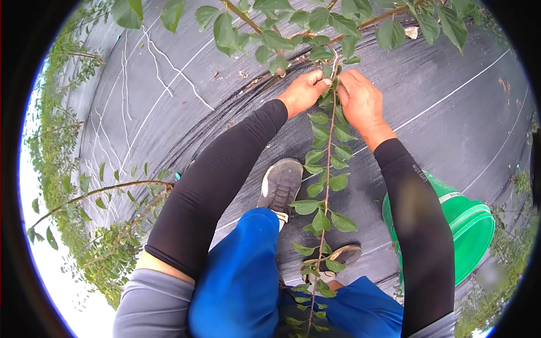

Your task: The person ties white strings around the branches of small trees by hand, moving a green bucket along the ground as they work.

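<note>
A long thin leafy branch [328, 169] runs from the thicker boughs at the top down toward my body. Near its upper end, my left hand [304, 93] comes in from the left, thumb and forefinger pinched together right beside the stem. On the stem's other side is my right hand [362, 104], its fingers curled in toward the branch. Both hands are closed; whatever is between the fingertips is too small or hidden by leaves to make out. Green leaves [321, 221] line the branch below the hands.
Thicker leafy boughs [366, 22] spread overhead. Black ground cover [439, 129] lies underfoot, with white strings [180, 73] on it at upper left. A green bucket [473, 239] lies tilted by my right arm. My shoe [280, 183] stands left of the branch; another leafy branch [107, 185] reaches in at left.
</note>
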Demonstrator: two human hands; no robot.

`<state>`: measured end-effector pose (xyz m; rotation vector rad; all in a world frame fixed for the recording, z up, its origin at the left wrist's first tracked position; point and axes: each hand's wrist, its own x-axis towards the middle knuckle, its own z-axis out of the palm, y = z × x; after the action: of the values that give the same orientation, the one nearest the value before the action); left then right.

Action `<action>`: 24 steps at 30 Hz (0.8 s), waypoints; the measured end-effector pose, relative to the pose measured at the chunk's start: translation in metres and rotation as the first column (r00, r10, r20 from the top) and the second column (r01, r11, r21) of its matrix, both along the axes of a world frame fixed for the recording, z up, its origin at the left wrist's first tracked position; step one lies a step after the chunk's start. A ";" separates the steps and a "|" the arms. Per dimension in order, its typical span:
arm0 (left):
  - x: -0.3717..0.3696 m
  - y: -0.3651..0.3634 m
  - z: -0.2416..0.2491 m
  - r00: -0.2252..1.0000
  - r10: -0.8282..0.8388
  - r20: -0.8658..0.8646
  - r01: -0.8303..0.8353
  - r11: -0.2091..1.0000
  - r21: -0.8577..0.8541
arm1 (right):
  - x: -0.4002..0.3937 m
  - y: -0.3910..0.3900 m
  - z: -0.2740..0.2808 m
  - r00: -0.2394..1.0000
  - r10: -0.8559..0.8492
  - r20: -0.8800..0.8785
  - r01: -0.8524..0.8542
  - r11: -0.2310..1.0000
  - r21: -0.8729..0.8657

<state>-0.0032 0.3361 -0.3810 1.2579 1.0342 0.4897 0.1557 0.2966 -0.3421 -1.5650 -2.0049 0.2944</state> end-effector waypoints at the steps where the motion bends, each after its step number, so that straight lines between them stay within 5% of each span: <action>1: 0.001 0.000 -0.001 1.000 0.000 0.003 0.000 1.000 -0.003 | -0.001 -0.001 0.001 0.999 -0.013 -0.034 0.012 1.000 -0.016; 9: 0.005 0.003 -0.003 0.997 -0.052 -0.060 0.055 0.997 0.057 | -0.002 -0.005 -0.014 0.952 -0.093 -0.293 0.079 0.995 -0.060; 14: 0.007 0.001 -0.010 0.999 0.013 0.034 -0.018 0.988 0.154 | -0.003 0.007 0.011 0.990 -0.106 0.098 0.130 0.952 -0.279; 20: 0.004 0.003 0.005 0.996 -0.042 -0.082 0.053 0.989 0.138 | 0.000 0.022 0.025 0.981 0.005 0.192 0.077 0.908 -0.412; 24: 0.003 0.007 -0.002 0.998 -0.056 0.006 0.055 0.998 0.021 | -0.005 0.019 0.019 0.967 -0.003 0.253 0.102 0.919 -0.380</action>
<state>-0.0001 0.3427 -0.3830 1.2989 0.9881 0.4627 0.1509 0.3160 -0.3233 -1.9847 -2.1853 0.5274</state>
